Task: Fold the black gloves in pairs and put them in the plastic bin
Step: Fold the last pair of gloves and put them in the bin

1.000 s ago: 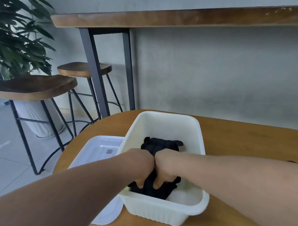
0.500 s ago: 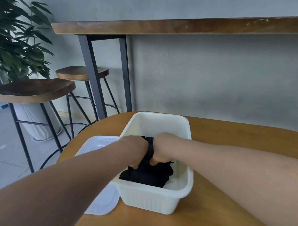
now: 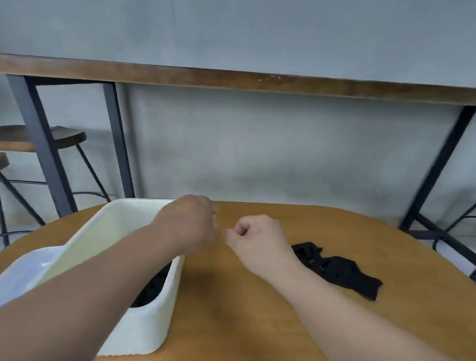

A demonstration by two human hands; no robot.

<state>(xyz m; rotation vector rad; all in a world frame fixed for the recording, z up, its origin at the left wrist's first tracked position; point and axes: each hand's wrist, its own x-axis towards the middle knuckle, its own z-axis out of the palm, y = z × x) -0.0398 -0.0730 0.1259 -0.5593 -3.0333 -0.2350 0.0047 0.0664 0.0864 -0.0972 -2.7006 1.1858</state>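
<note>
No brand, label or writing can be read anywhere in the view.

The plastic bin (image 3: pixel 144 315) is a white, ribbed, rectangular tub standing on the round wooden surface (image 3: pixel 237 316), toward its left side. Its long axis runs from the near edge away to the far left of the surface. Inside it, at the near end, a dark bundle of folded gloves (image 3: pixel 154 286) lies against the right wall; most of it is hidden by the left forearm crossing above the bin. Just to the left of the bin, touching or almost touching its wall, lies a clear white lid (image 3: pixel 20 271), flat on the surface.

To the right, well apart from the bin, loose black gloves (image 3: pixel 341 271) lie flat on the surface in a rumpled strip. Their long axis runs diagonally, from beside the right wrist toward the near right edge, and the near end is squared off. How many gloves are in the strip cannot be told.

The left hand (image 3: pixel 189 223) hangs over the bin's far right corner, fingers curled under, holding nothing visible. The right hand (image 3: pixel 257 238) is over bare wood just beside it, curled into a loose fist, also with nothing in it. The two hands are close but apart.
</note>
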